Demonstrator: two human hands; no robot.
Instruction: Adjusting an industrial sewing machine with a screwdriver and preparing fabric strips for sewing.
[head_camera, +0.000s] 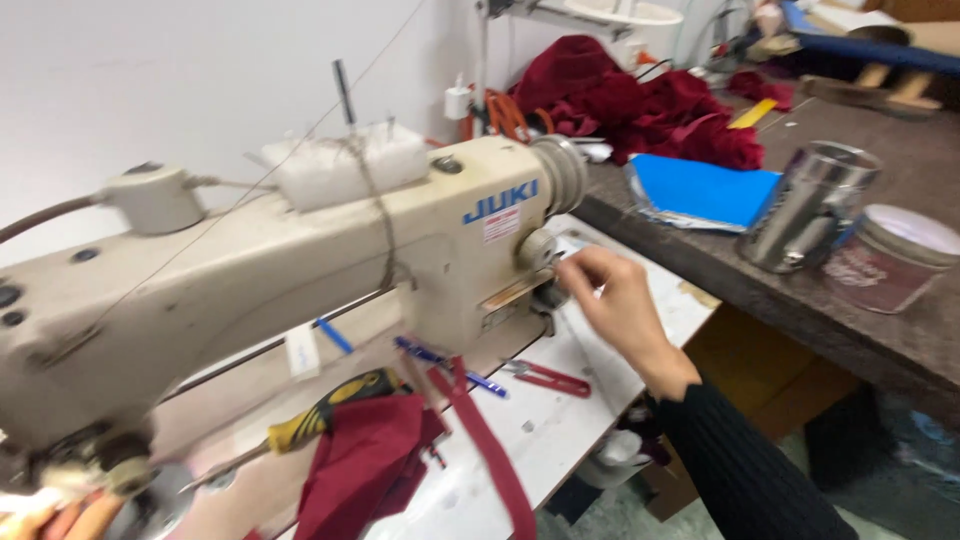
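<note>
Head view: right hand (618, 300) pinches a knob (548, 292) on the cream industrial sewing machine (300, 260); left hand's fingers (60, 518) curl near the needle end, grip unclear — dark red fabric (365, 460) lies unsewn on the table (560, 420).

My surroundings: plain white wall (150, 70) behind; dark wooden workbench (800, 290) to my right; white sewing table (560, 420) below.

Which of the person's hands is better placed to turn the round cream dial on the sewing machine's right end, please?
The right hand, probably: its fingertips are already at the round cream dial, while the left hand sits low near the needle end.
</note>
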